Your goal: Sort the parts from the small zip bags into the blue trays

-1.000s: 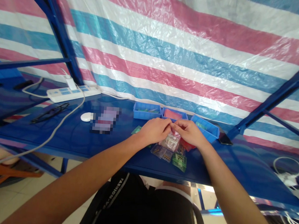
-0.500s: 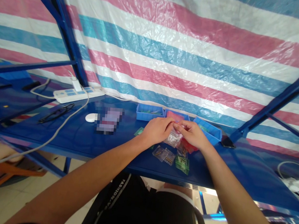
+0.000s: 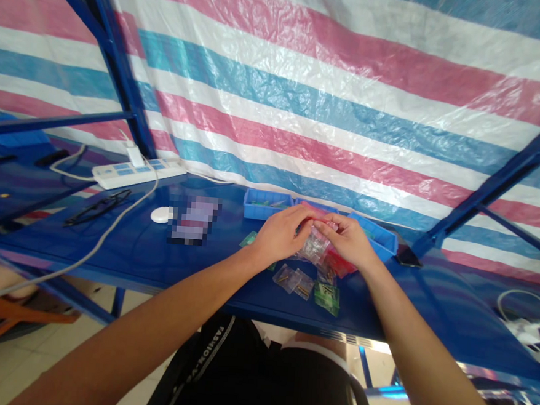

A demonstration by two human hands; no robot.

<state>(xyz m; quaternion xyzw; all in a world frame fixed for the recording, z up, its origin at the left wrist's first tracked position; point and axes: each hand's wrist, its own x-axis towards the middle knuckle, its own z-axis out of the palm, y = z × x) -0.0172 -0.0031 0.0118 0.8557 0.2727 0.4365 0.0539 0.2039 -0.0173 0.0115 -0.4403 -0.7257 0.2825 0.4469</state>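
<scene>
My left hand (image 3: pixel 282 233) and my right hand (image 3: pixel 349 240) are close together over the table, fingers curled at the top of a clear plastic bag (image 3: pixel 313 247). Silvery contents show inside the bag, too small to name. My right thumb presses on its upper edge; the left fingertips are partly hidden. Red plastic bags (image 3: pixel 341 265) lie under and beside my right hand. Nearer me are small clear packets (image 3: pixel 285 277) with brass-coloured pieces and a green packet (image 3: pixel 327 298). Another green packet (image 3: pixel 249 238) lies left of my left wrist.
Blue bins (image 3: pixel 267 211) line the back, another blue bin (image 3: pixel 381 241) standing at the right beside a dark phone (image 3: pixel 407 256). Leftward are a white oval object (image 3: pixel 161 214), a blurred-out item, glasses (image 3: pixel 98 208) and a power strip (image 3: pixel 138 171). Its cable (image 3: pixel 105 237) crosses the table.
The fingertips of my two hands have parted slightly, with the left fingers a little higher. The bag stays between them. The whole view has shifted slightly.
</scene>
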